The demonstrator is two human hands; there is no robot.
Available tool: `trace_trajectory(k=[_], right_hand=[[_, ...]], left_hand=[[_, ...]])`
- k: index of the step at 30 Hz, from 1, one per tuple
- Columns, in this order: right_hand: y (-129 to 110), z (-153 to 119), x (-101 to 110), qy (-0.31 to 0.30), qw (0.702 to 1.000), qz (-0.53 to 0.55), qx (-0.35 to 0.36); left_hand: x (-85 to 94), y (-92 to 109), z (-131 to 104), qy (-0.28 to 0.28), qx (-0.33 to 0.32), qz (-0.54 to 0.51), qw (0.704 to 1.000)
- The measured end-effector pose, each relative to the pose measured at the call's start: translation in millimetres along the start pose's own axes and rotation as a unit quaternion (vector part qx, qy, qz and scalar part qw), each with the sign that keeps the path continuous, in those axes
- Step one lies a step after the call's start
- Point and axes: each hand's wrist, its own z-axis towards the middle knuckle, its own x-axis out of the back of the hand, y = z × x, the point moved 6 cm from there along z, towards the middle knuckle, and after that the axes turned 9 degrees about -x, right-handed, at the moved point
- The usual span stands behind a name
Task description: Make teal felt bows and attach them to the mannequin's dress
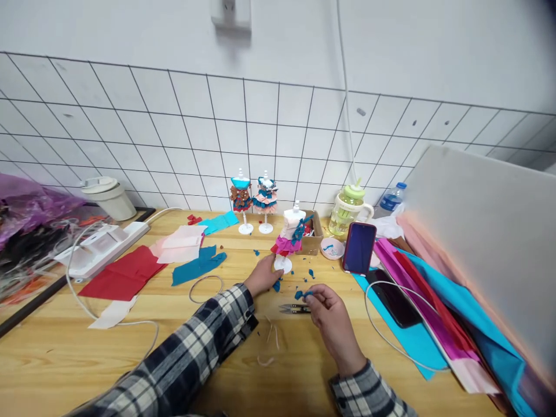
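Note:
A small white dress form on a round stand wears a pink and red ruffled skirt, with a teal ruffle at its side. My left hand grips the edge of its base; some of the fingers are hidden. Nearer to me, my right hand is closed in a pinch on a teal scrap. Thread snips lie on the table just beside the right fingertips. Small teal bits are scattered around the base. Behind stand two more dressed forms, one with a brown skirt and one with a tiered skirt.
At left lie red sheets, a teal strip and a power strip. A cardboard box, a small dish, a green-lidded jug and an upright phone stand right of the form. Coloured sheets and cables lie farther right.

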Motion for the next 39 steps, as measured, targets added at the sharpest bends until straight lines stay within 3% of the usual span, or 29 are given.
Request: trace_trajectory(k=[4,9,12,15,23,39], right_hand=[[-16.6,-7.2,-5.3,-0.002,0.998,-0.049,0.046],[-68.1,2.9,-21.8,0.017,0.981,-0.124,0.145],[-99.8,15.1,-32.0,0.065,0.957,-0.177,0.219],[-116.2,26.2,-43.5,0.088,0.928,-0.233,0.276],[-122.1,29.1,-52.9,0.186,0.864,-0.316,0.345],[-128.4,20.8,-59.8,0.253,0.819,-0.376,0.352]], left_hand=[[-9.8,5.6,17.7,0.017,-0.011,0.002,1.000],[-10.8,21.0,3.3,0.018,-0.046,0.014,0.999],[-12.4,26.7,-7.4,0.013,-0.069,0.020,0.997],[-14.9,27.6,-13.3,0.012,-0.082,0.032,0.996],[-17.9,30.2,-17.4,0.007,-0.116,0.052,0.992],[-26.9,24.2,-17.7,-0.006,-0.161,0.094,0.982]])
